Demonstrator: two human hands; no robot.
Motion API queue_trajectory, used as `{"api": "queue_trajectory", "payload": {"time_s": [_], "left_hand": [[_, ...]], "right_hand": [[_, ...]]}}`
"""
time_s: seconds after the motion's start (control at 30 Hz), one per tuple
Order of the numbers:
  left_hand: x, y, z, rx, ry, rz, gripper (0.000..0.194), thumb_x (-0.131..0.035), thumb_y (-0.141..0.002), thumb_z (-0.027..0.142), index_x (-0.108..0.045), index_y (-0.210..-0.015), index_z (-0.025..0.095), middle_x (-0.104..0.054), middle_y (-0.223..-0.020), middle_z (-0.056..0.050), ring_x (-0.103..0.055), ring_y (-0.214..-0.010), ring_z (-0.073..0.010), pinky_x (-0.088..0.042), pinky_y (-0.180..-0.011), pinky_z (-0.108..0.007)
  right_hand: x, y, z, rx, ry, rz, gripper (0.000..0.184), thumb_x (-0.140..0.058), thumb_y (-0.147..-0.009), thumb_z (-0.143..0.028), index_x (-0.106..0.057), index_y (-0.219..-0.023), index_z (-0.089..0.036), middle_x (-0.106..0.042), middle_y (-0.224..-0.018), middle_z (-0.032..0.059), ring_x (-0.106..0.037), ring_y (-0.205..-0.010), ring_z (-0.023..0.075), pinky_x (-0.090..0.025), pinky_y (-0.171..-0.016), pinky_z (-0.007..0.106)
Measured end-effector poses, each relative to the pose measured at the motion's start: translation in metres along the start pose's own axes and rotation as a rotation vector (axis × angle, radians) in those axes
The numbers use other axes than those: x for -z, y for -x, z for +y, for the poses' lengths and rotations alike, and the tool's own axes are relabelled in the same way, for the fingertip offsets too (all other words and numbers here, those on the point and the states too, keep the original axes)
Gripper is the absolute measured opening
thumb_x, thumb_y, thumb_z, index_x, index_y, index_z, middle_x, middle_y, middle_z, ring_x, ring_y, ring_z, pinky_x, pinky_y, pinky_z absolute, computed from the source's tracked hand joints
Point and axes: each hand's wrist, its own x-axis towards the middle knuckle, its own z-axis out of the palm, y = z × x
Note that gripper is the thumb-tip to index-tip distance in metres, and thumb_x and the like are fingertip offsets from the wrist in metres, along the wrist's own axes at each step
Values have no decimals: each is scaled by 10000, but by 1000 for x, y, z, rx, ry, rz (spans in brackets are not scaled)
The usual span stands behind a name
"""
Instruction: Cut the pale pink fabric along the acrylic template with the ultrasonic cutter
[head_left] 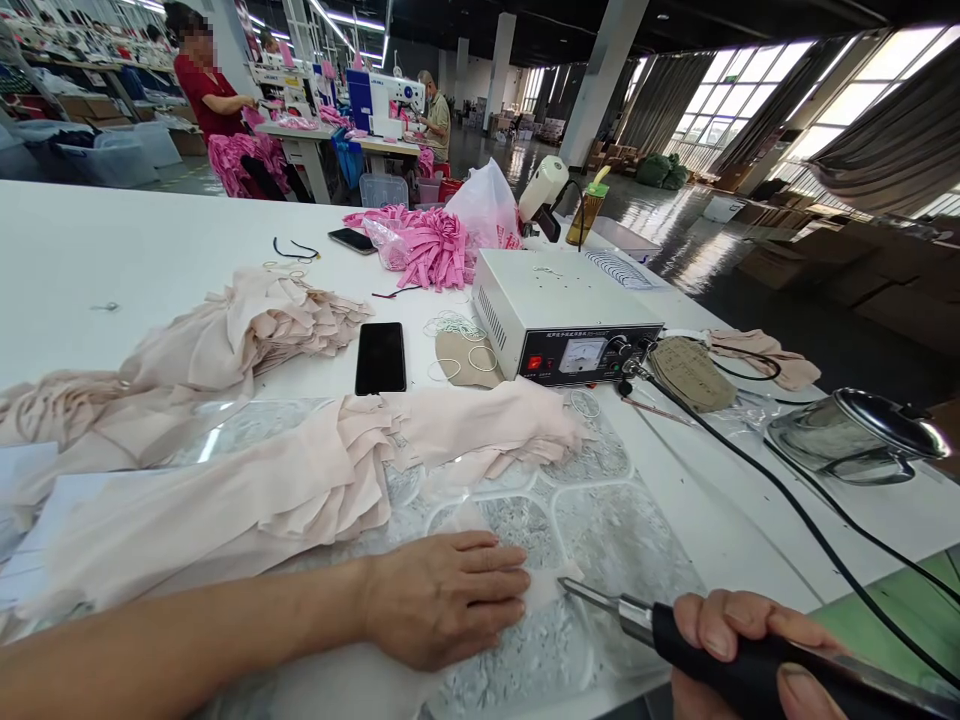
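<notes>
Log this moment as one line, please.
Left hand: flat on pale fabric | Right hand: holding black-handled tool, tip at fabric's edge, contact unclear | Metered box: on table beyond hands

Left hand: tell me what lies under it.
Pale fabric shows beyond the fingertips of the left hand, on a grey patterned mat. Whatever lies directly beneath the palm is covered.

Left hand (pixel 442 600) flat, palm down, right hand (pixel 739 615) curled
</notes>
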Motion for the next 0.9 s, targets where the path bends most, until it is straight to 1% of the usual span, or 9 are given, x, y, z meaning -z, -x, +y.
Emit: {"api": "queue_trajectory", "payload": {"time_s": [0.1,0.27,0.37,0.53,0.73,0.9], "left_hand": [[0,0,0,3,14,2,254,-471,-971,241,-596,-1139,96,-617,-1245,-122,-490,-1264,-240,-356,-1083,-360],[1,0,0,-7,8,12,264,-462,-973,238,-595,-1141,84,-616,-1248,-119,-495,-1252,-243,-360,-1077,-364],[1,0,0,-11,2,16,272,-451,-979,238,-599,-1139,76,-614,-1251,-117,-493,-1252,-247,-364,-1075,-366],[-1,1,0,-4,-10,16,271,-461,-980,251,-601,-1148,90,-614,-1249,-126,-487,-1267,-242,-369,-1078,-367],[0,0,0,-8,-12,18,268,-459,-979,243,-602,-1140,84,-617,-1243,-124,-496,-1256,-246,-368,-1071,-362],[1,0,0,-15,-22,26,271,-450,-982,239,-600,-1142,81,-619,-1242,-116,-501,-1246,-248,-366,-1063,-366]], "right_hand": [[-3,3,3,-20,-12,-46,100,-572,-690,-259,-523,-762,-210,-441,-681,-24,-443,-536,113,-440,-482,300],[-1,2,9,-30,-53,-53,114,-590,-681,-241,-498,-739,-209,-437,-672,-30,-441,-537,113,-457,-477,301],[1,2,11,-11,-41,-76,101,-582,-700,-236,-504,-756,-207,-454,-678,-25,-454,-547,116,-468,-479,302],[1,3,10,42,-7,-137,111,-591,-732,-249,-490,-727,-202,-483,-680,-17,-468,-530,116,-460,-458,302],[-2,3,8,23,-33,-122,100,-592,-712,-217,-500,-747,-202,-484,-678,-20,-463,-532,117,-462,-461,304],[1,2,2,28,-31,-70,107,-584,-699,-266,-509,-739,-200,-444,-664,-26,-444,-523,107,-442,-457,289]]}}
